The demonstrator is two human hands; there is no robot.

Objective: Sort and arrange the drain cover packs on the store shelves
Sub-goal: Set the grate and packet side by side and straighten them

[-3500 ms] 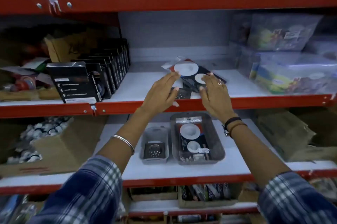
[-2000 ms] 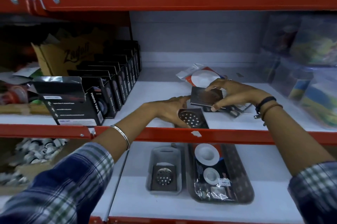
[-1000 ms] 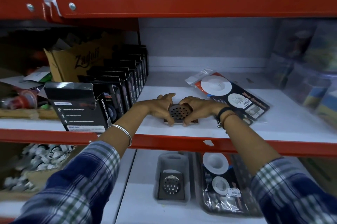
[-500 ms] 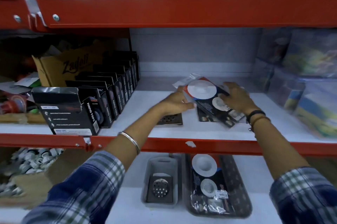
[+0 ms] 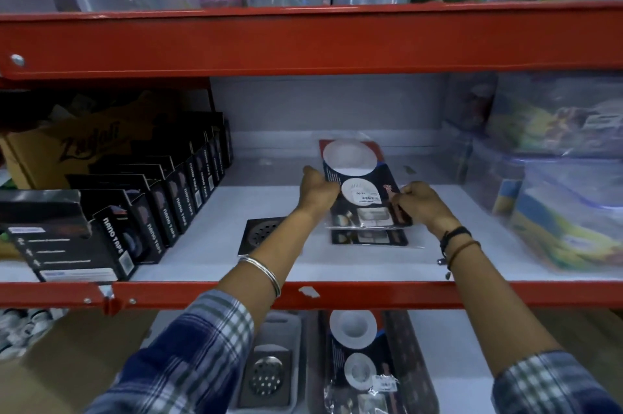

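Note:
A drain cover pack (image 5: 358, 177), black card with two white discs in clear plastic, is held tilted above the middle shelf (image 5: 337, 292). My left hand (image 5: 317, 191) grips its left edge and my right hand (image 5: 418, 204) grips its right edge. Under it another pack (image 5: 369, 237) lies flat on the shelf. A square metal drain cover (image 5: 259, 234) lies flat to the left, partly hidden by my left forearm. On the shelf below, a grey tray (image 5: 418, 376) holds one more pack (image 5: 360, 366), and a smaller tray (image 5: 286, 326) holds a metal drain cover (image 5: 268, 376).
A row of black nano tape boxes (image 5: 145, 211) fills the left of the middle shelf, with a cardboard box (image 5: 64, 150) behind. Clear plastic containers (image 5: 559, 204) stack at the right. A red beam (image 5: 303, 39) runs overhead. A carton (image 5: 50, 363) sits lower left.
Both hands have turned the drain cover pack from slanted to nearly straight and lifted its far end. A second pack now shows beneath it. The metal drain cover stays where it was set.

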